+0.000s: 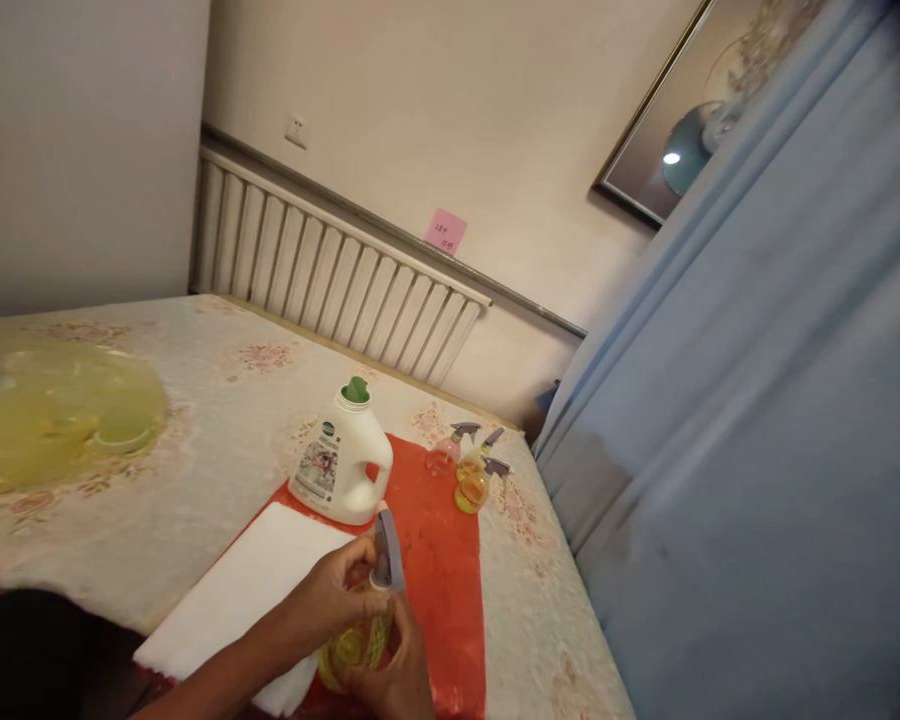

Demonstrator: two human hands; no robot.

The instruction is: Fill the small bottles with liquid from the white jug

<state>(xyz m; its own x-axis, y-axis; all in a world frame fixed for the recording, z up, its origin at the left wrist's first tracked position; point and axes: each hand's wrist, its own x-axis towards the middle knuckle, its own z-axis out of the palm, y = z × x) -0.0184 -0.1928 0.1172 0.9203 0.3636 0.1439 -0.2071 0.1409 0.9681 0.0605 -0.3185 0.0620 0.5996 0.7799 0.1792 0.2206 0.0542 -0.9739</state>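
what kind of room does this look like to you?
Most likely a room in a home, though which one I can't tell. A ribbed radiator is on the wall, a framed picture hangs near a blue curtain.

- Spray bottle (349, 646): see-through, yellow-tinted body, partly hidden
- Grey trigger head (391, 550) sitting at its neck, tightness unclear
- Roughly upright, head uppermost, at the near side, slightly left of centre
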